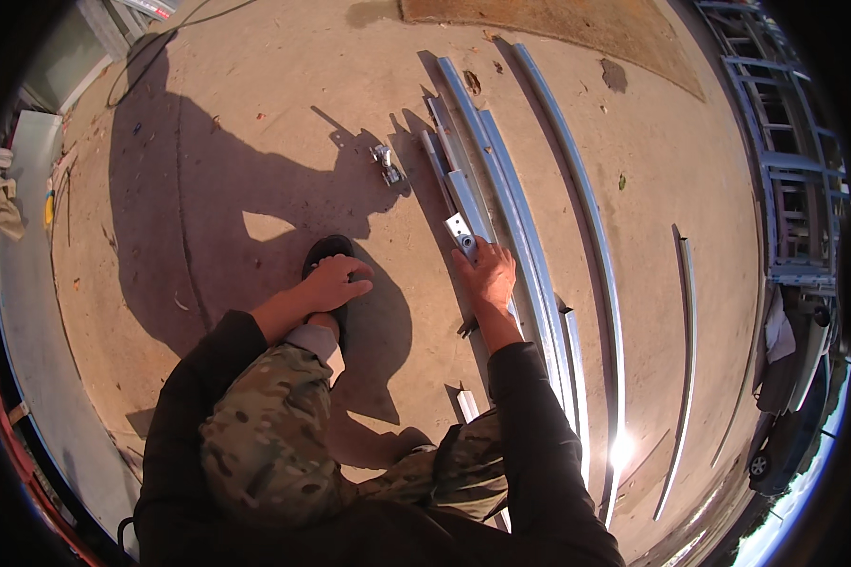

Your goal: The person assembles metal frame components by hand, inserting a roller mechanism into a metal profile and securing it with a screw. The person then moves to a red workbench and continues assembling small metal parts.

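Note:
My right hand (488,274) is closed on the near end of a small silver bracket with holes (457,227), at the head of a bundle of long metal bars. Its fingers hide part of the bracket and the bar beneath. My left hand (338,282) hangs over my dark shoe (325,249), loosely curled with a gap between thumb and fingers, and nothing shows in it. Beyond the left hand, a small silver metal fitting (386,165) lies on the concrete at the edge of my shadow.
Long metal bars (506,180) lie side by side ahead of my right hand. Another long bar (577,170) and a shorter one (687,359) lie further right. A metal rack (790,161) stands at the far right, a grey panel (33,283) at the left.

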A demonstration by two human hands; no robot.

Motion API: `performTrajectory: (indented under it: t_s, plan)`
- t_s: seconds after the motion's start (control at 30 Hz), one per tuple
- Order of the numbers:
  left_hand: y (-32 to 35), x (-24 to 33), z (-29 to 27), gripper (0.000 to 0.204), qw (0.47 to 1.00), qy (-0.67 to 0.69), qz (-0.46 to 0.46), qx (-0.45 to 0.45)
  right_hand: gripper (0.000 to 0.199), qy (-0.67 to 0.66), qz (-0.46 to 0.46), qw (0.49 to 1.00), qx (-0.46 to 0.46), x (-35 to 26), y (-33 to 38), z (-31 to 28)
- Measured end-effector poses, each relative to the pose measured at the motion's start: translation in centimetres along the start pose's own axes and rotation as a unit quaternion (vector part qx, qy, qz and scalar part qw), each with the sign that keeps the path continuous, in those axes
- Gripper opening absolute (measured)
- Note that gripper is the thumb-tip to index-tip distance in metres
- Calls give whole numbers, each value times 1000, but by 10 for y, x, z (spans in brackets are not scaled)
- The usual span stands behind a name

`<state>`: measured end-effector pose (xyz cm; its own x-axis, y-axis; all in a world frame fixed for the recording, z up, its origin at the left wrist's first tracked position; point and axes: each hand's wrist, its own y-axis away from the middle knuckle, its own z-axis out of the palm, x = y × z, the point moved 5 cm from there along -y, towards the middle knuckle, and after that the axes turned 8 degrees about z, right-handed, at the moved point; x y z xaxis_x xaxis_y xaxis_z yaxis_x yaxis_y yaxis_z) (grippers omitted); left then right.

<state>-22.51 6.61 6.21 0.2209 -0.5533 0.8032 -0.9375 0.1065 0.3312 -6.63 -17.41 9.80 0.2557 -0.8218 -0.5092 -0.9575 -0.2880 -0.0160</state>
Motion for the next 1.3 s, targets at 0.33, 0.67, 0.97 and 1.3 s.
performTrajectory:
  t_s: [0.33, 0.67, 0.97, 1.3]
  plan:
    - [-38, 40, 20, 46, 895, 436, -85, -46, 54, -134, 70, 955, -256, -75, 52, 21]
    - [-118, -26, -50, 55, 935, 129, -35, 329, 45, -113, 172, 942, -266, -30, 24, 26]
    - [-171, -12, -81, 22, 929, -133, 165, 304, 45, -260, 272, 900, -221, -4, 6, 13]
    - [-66, 205, -83, 30, 940, 327, -14, -99, 33, -601, 374, 686, -171, -66, 8, -139]
